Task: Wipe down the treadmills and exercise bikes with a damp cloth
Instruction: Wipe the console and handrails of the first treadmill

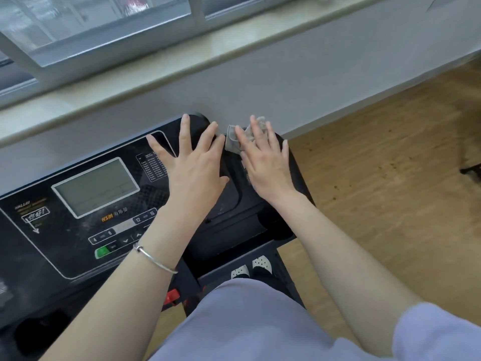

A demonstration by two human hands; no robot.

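Head view: the black treadmill console [65, 243] is seen from above, and both forearms are stretched forward over its right end. The left hand [194, 165] is laid flat on the panel, fingers straight and spread. The right hand [265, 166] is pressed flat, fingers straight, onto the grey cloth [232, 142], bunched at the console's far right corner. A thin bangle [153, 259] is worn on the left wrist.

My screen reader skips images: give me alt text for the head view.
A right hand presses a grey cloth onto the right end of a black treadmill console; the left hand rests flat beside it, near the display.
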